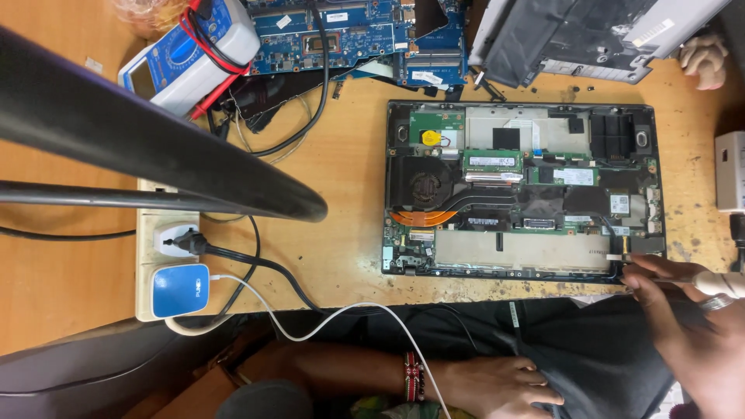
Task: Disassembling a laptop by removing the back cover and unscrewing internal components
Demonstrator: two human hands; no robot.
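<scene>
Opened laptop [521, 190] is lying bottom-up on the wooden table [341, 233], cover off, with the fan, copper pipe, memory stick and boards all showing. Judged stiff and moderately heavy as a whole, but the exposed parts are looking fragile; it is best taken by the black outer frame at the edges, never by the boards, thin cables or the fan. Right hand [691, 326] is working at the near right corner of the laptop, fingers [644, 283] pinched closed around a slim white-handled tool [718, 283], whose tip is touching the corner by a small white connector. The grip is looking firm and narrow, pen-style. Left hand [497, 386] is resting on the dark cloth over the lap, below the table edge, fingers loosely spread and relaxed, holding nothing. A white cable [326, 322] is running from a blue charger [180, 289] in the power strip [155, 233] across toward the lap. A multimeter [190, 50] and a loose blue circuit board [365, 35] are sitting at the far side, well apart from both hands.
</scene>
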